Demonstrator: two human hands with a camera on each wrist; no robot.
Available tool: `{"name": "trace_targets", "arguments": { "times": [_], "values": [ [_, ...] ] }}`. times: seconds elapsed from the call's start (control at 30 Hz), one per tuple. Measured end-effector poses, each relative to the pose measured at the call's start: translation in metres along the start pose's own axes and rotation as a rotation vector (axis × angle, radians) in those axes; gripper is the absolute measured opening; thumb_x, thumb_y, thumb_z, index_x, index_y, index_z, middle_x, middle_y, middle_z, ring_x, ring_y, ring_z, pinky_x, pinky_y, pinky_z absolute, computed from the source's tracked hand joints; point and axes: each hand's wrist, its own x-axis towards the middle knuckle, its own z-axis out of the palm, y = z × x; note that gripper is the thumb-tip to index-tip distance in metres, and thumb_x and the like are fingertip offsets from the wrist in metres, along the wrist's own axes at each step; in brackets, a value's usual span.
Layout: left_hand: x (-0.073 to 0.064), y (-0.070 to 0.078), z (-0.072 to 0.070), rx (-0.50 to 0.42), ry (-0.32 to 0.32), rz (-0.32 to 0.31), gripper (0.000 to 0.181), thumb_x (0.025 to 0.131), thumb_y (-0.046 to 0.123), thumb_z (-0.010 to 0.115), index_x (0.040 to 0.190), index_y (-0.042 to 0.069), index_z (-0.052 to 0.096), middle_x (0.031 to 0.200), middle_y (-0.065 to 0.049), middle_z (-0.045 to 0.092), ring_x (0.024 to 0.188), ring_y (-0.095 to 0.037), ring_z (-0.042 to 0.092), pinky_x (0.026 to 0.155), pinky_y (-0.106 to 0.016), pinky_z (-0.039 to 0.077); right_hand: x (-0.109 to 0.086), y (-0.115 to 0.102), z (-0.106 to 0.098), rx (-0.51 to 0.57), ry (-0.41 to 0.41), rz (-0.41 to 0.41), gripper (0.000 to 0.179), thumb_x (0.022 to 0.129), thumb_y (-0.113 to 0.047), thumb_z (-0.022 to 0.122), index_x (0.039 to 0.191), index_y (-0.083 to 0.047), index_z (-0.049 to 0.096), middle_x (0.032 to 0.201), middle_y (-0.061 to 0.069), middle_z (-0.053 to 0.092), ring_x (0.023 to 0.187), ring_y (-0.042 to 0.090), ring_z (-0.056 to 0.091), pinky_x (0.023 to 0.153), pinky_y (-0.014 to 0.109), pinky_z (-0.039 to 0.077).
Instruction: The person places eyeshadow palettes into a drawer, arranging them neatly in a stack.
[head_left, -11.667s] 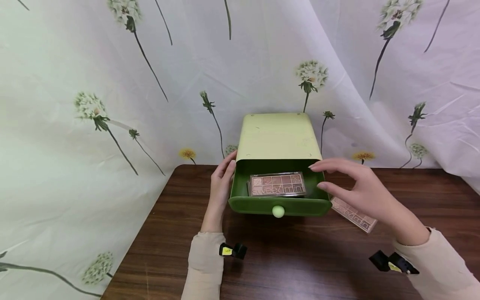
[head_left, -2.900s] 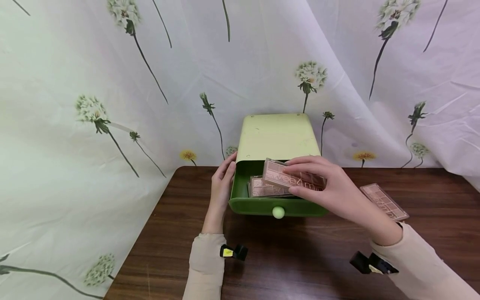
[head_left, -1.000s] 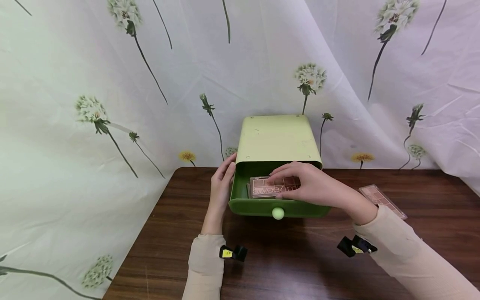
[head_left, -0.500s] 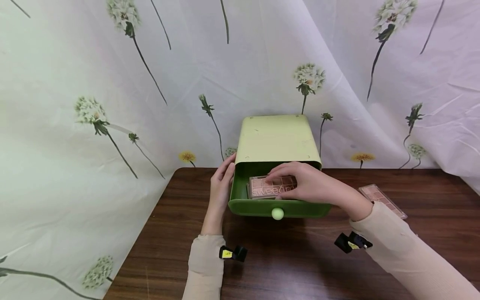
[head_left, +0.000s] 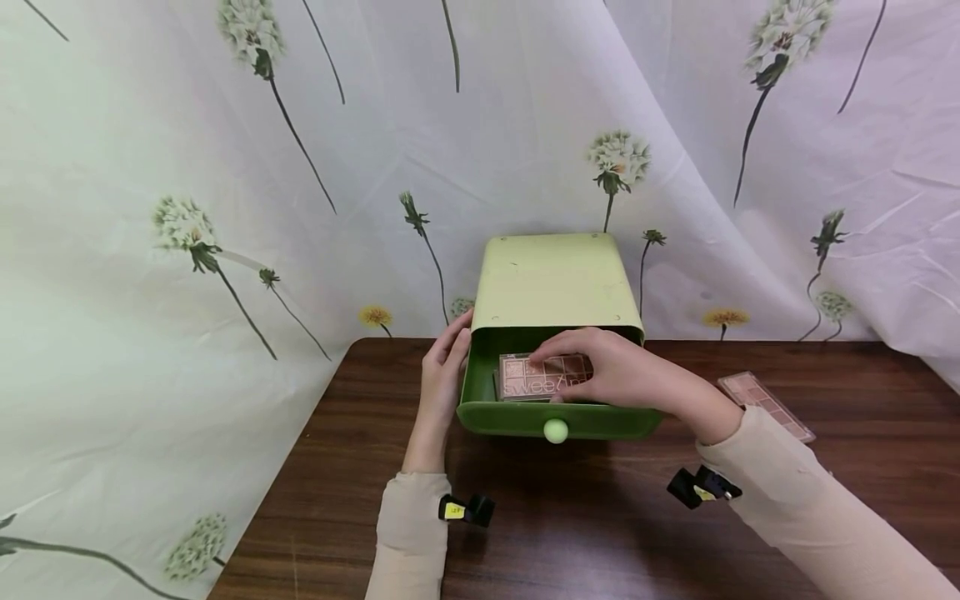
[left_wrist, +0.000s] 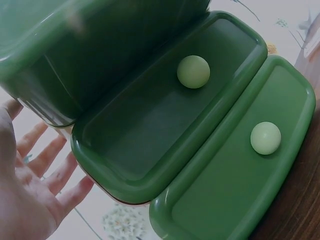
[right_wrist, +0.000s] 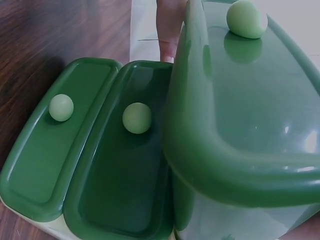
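A pale green drawer cabinet (head_left: 555, 279) stands with its green top drawer (head_left: 495, 419) pulled out. Inside lies an eyeshadow palette (head_left: 521, 383) in a clear case, stacked on something whose edge shows at its left. My right hand (head_left: 618, 371) reaches in from the right and holds this palette, thumb at its near edge and fingers at its far part, covering its right end. My left hand (head_left: 441, 379) rests against the cabinet's left side; in the left wrist view its fingers (left_wrist: 57, 175) are spread and straight beside the cabinet.
Another eyeshadow palette (head_left: 753, 396) lies on the brown table (head_left: 540, 533), partly behind the right sleeve. Two lower drawers with round knobs (right_wrist: 136, 118) are closed. A flower-print cloth (head_left: 540, 125) hangs close behind the cabinet.
Earlier my right hand hovered at the drawer, then held a palette tilted above it. Since then hand and palette have lowered into the drawer; both have barely moved lately. The left hand stays put.
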Motion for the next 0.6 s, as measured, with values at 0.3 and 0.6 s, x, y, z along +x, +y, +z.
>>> {"name": "trace_targets", "arguments": {
  "times": [0.3, 0.6],
  "values": [
    [-0.001, 0.000, 0.000, 0.000, -0.004, -0.005, 0.043, 0.105, 0.024, 0.051, 0.144, 0.006, 0.052, 0.147, -0.008, 0.049, 0.131, -0.024, 0.049, 0.102, -0.041, 0.046, -0.010, -0.005, -0.003, 0.040, 0.014, 0.075, 0.039, 0.090, -0.021, 0.075, 0.128, -0.017, 0.067, 0.119, -0.006, 0.065, 0.098, 0.016, 0.061, 0.080, 0.038, 0.051],
    [0.000, 0.000, -0.001, 0.002, -0.005, 0.005, 0.044, 0.104, 0.025, 0.052, 0.143, 0.006, 0.053, 0.146, -0.008, 0.051, 0.130, -0.023, 0.050, 0.101, -0.042, 0.046, -0.036, -0.017, -0.012, 0.069, 0.145, 0.101, 0.031, 0.096, -0.027, 0.068, 0.126, -0.020, 0.067, 0.129, -0.009, 0.061, 0.120, 0.013, 0.056, 0.099, 0.042, 0.046]
  ]
}}
